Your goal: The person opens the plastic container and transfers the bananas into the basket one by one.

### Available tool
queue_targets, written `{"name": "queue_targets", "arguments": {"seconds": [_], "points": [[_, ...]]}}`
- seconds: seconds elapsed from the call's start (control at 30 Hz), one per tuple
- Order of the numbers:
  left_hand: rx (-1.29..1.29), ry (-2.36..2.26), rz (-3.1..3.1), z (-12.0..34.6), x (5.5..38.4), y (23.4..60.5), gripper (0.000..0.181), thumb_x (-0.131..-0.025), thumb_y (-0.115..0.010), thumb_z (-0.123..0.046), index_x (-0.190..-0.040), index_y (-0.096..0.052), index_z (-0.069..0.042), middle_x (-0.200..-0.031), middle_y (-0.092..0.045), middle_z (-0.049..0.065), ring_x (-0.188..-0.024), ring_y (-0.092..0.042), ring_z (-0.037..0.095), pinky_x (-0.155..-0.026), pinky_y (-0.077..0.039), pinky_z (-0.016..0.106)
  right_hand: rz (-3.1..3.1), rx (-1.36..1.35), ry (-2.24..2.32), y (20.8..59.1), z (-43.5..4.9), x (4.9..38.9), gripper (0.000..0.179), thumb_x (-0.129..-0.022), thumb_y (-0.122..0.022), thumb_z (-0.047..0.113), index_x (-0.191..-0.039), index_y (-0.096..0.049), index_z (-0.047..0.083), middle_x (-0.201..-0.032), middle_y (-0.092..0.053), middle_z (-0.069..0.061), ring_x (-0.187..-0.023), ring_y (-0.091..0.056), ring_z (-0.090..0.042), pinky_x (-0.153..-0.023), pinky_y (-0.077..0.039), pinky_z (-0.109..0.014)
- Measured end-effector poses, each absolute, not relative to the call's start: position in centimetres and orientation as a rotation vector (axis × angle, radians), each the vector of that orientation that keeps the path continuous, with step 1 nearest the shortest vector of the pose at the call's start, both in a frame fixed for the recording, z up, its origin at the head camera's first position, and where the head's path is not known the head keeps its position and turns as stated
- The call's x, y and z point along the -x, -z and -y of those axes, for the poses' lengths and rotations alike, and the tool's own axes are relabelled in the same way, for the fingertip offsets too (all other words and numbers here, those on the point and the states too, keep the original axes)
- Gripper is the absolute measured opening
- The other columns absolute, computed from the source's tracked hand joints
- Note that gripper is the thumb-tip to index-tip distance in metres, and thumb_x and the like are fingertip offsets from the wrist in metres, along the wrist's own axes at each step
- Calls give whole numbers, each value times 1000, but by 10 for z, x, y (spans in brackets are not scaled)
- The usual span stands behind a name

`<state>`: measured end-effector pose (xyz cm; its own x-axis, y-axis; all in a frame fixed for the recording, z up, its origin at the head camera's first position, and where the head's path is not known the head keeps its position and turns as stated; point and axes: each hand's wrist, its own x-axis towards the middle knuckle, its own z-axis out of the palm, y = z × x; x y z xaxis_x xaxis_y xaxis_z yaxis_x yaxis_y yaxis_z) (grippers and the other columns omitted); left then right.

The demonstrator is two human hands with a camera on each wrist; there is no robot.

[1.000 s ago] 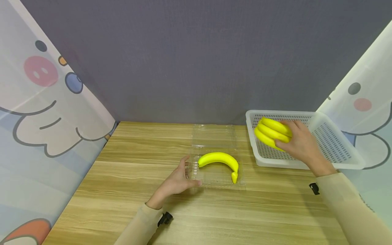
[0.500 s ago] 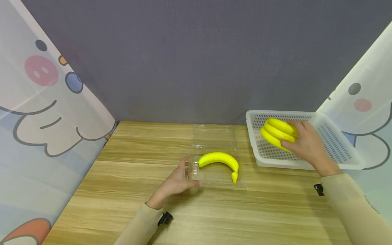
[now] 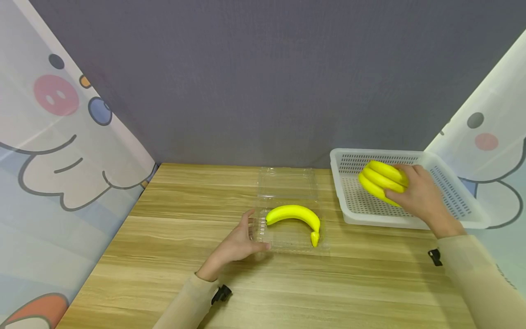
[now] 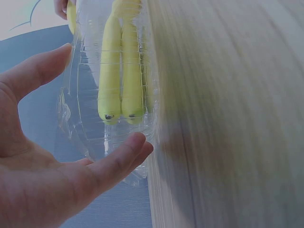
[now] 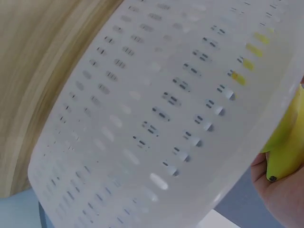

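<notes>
My right hand [image 3: 418, 194] grips a bunch of yellow bananas [image 3: 380, 180] over the white slotted plastic basket [image 3: 347, 214]. In the right wrist view, the basket wall [image 5: 156, 95] hides most of this hand and part of the bananas [image 5: 287, 142]. My left hand [image 3: 237, 241] touches the left end of a clear plastic clamshell box [image 3: 287, 242], thumb near its front corner and fingers along its side. Its lid [image 3: 287, 183] lies folded back. Inside the box lies a yellow banana [image 3: 292, 211]; two banana tips [image 4: 111, 111] show in the left wrist view.
A wood-grain table [image 3: 172, 237] lies beneath everything. The grey wall [image 3: 246, 91] rises behind it. Cartoon-printed panels [image 3: 61, 137] stand at both sides, the right one close behind the basket.
My right hand has moved slightly to the right over the basket, carrying the bunch of bananas. The left hand and the clear box have stayed in place.
</notes>
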<state>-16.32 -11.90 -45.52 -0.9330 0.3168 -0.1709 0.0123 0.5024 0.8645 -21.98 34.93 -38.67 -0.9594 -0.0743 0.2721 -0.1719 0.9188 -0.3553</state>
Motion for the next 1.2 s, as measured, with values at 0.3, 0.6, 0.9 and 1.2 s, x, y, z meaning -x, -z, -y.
{"name": "queue_targets", "arguments": {"seconds": [0.3, 0.6, 0.9, 1.2], "points": [[-268, -1406, -2435, 120, 163, 456, 117, -78, -90, -30, -161, -11, -10, -156, -34, 27, -138, -41, 47, -109, -40, 61, 2848, -163, -540, 387, -357, 220, 75, -87, -78, 25, -144, -43, -7, -130, -43, -34, -107, -43, -48, -84, -41, -65], [-271, -1402, -2430, 120, 163, 455, 117, -78, -89, -31, -162, -10, -11, -157, -33, 27, -139, -40, 47, -109, -39, 61, 2863, -132, -553, 387, -362, 220, 75, -88, -77, 25, -145, -41, -9, -131, -40, -37, -107, -41, -49, -84, -41, -66], [-270, -1409, -2421, 121, 163, 455, 117, -79, -89, -30, -162, -9, -10, -157, -32, 28, -138, -40, 48, -109, -40, 61, 2869, -116, -546, 388, -372, 220, 77, -87, -77, 24, -144, -40, -11, -132, -40, -38, -111, -40, -52, -90, -37, -69], [-265, -1400, -2432, 120, 163, 455, 117, -78, -89, -30, -162, -10, -11, -157, -33, 27, -139, -40, 47, -109, -39, 62, 2883, -77, -542, 391, -386, 220, 77, -88, -77, 24, -144, -38, -12, -134, -37, -40, -114, -39, -53, -92, -35, -71]]}}
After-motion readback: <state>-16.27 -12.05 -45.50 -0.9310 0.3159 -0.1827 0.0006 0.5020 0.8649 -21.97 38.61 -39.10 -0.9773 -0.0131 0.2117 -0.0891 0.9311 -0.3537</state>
